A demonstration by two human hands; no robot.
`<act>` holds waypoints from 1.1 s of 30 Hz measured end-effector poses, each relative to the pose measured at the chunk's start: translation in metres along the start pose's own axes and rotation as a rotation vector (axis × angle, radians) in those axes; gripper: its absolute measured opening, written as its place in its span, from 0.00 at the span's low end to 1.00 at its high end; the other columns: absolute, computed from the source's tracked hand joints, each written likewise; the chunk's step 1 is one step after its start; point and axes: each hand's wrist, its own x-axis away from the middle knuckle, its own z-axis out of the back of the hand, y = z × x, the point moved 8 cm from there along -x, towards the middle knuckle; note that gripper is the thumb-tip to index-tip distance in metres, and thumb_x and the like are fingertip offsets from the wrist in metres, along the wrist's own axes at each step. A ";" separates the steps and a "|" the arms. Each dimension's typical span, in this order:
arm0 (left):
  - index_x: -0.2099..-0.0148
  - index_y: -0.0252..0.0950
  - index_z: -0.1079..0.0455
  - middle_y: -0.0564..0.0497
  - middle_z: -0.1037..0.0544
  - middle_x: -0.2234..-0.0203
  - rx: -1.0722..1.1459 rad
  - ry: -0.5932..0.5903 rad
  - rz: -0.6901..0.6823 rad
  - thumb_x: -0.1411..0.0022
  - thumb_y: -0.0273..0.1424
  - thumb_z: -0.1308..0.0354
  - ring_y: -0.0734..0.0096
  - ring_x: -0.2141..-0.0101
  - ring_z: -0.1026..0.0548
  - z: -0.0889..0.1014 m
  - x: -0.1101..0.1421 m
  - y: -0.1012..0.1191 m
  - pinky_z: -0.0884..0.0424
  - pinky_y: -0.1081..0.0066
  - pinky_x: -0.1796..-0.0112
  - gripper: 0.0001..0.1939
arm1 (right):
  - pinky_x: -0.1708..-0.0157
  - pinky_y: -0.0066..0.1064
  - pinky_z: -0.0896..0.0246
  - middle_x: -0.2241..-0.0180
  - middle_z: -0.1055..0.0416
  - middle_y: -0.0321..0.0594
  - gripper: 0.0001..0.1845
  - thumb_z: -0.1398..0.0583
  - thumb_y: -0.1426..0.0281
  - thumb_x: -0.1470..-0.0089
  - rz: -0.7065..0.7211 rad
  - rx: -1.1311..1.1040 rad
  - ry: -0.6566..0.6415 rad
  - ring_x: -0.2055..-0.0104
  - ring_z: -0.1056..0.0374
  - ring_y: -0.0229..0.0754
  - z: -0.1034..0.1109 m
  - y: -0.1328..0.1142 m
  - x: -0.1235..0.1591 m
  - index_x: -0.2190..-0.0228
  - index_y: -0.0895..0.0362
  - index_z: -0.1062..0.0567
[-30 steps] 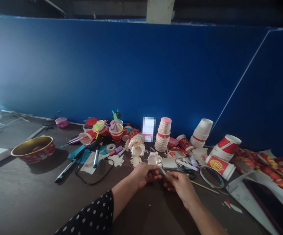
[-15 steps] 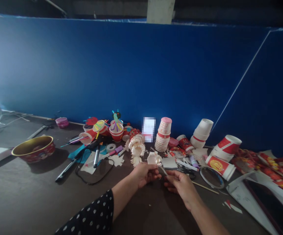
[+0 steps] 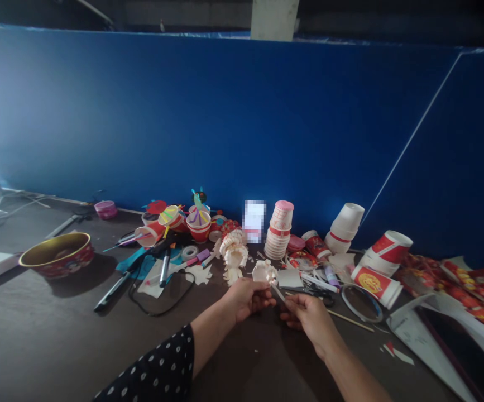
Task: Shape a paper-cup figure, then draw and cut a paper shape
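Note:
My left hand [image 3: 248,297] is closed on the lower edge of a small white paper craft piece [image 3: 262,272] with ruffled bits on its right side. A thin white paper strip [image 3: 279,291] slants down from that piece to my right hand [image 3: 306,314], whose thumb and forefinger pinch it. Both hands hover low over the dark table, close together. Just beyond my left hand stands a ruffled white paper figure [image 3: 234,254] with a red top. Where the strip meets the craft piece is too small to make out.
A stack of paper cups [image 3: 281,231] stands behind my hands. Scissors [image 3: 327,298], a tape roll [image 3: 362,303] and a thin stick [image 3: 350,320] lie to the right, near a phone [image 3: 463,352]. On the left are markers [image 3: 165,268] and a red-gold bowl [image 3: 57,257].
The strip's angle between my hands has shifted slightly. Both hands otherwise stay in nearly the same place, keeping their hold.

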 end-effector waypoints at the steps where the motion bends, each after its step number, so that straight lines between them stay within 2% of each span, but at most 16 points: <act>1: 0.73 0.24 0.34 0.50 0.30 0.86 -0.004 -0.004 -0.001 0.46 0.22 0.47 0.72 0.82 0.27 0.000 0.000 0.000 0.34 0.80 0.81 0.05 | 0.81 0.24 0.38 0.80 0.28 0.36 0.11 0.38 0.66 0.63 0.006 0.011 0.002 0.78 0.30 0.38 0.000 0.000 0.000 0.77 0.61 0.29; 8: 0.73 0.24 0.35 0.50 0.30 0.87 -0.023 -0.009 -0.007 0.47 0.23 0.46 0.72 0.82 0.27 -0.001 0.003 0.001 0.34 0.80 0.81 0.05 | 0.81 0.25 0.40 0.79 0.26 0.37 0.08 0.40 0.67 0.62 0.046 0.092 0.008 0.77 0.29 0.40 0.001 -0.006 0.002 0.77 0.60 0.29; 16: 0.74 0.26 0.35 0.51 0.30 0.87 -0.023 0.015 0.004 0.45 0.22 0.48 0.73 0.82 0.27 -0.001 0.004 0.002 0.33 0.81 0.81 0.06 | 0.83 0.22 0.42 0.79 0.27 0.37 0.11 0.40 0.63 0.61 0.042 0.086 0.011 0.78 0.30 0.38 -0.001 -0.011 0.006 0.78 0.60 0.29; 33: 0.73 0.25 0.34 0.51 0.30 0.87 -0.019 0.000 0.003 0.45 0.22 0.49 0.73 0.83 0.27 -0.001 0.003 0.001 0.33 0.81 0.81 0.06 | 0.83 0.23 0.41 0.80 0.27 0.38 0.11 0.43 0.64 0.57 0.083 0.177 0.010 0.78 0.30 0.39 -0.003 -0.013 0.006 0.78 0.60 0.30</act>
